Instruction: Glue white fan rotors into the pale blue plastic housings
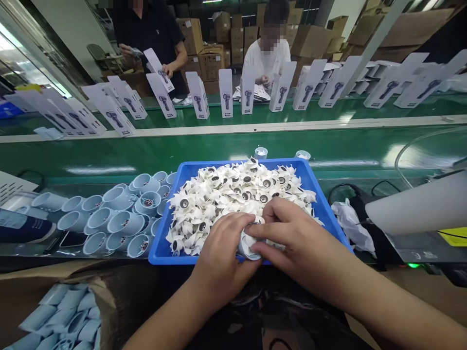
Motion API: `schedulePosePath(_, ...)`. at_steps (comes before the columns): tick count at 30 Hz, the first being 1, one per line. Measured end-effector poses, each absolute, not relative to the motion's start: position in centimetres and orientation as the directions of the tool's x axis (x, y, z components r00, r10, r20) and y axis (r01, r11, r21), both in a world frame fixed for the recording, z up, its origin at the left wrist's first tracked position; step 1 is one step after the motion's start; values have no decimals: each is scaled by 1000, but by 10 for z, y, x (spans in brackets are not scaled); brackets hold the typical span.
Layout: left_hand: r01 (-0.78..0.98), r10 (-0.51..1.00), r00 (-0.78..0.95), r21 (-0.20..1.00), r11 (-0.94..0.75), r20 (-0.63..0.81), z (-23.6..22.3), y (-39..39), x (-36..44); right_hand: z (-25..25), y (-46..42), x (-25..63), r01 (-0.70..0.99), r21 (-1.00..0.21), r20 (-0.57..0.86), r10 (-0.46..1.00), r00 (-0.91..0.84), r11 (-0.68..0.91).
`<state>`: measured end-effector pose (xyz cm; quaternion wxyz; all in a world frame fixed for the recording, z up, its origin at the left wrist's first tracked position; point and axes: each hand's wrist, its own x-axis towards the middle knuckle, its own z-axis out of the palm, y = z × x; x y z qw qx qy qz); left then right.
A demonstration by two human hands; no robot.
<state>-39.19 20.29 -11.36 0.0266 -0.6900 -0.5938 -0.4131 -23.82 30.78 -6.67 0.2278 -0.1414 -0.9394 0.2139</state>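
In front of me my left hand [228,250] is wrapped round a light blue cup-shaped housing [249,253]. White fan blades show in its mouth, and the thumb and fingers of my right hand [288,231] are closed on them at the rim. Fingers partly cover the housing and the piece inside it. Just beyond my hands lies a blue tray [175,261] heaped with white fan blades [226,194], many showing a dark round hub. To the left, more light blue housings [126,222] lie in a group, some with small parts inside.
At lower left a cardboard box [109,296] contains more blue housings. Two housings [260,153] stand behind the tray. Printed white boxes [226,95] line the green conveyor [219,141]. A white cylinder [419,204] juts in from the right. Two people [268,58] work across the line.
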Motion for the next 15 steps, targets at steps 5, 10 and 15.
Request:
schedulePosePath(5,865,719,-83,408,-293,690,-119,203,-389,-70,309,-242,163,-524,377,399,-836,836)
schedulePosePath(10,859,767,-94,441,-260,635,-114,205,-398,-60,309,-207,38,-687,310,340,-888,725)
schedulePosePath(15,837,816,63,415,-356,575,-97,209,-403,-73,312,-186,110,-353,492,284,-823,929)
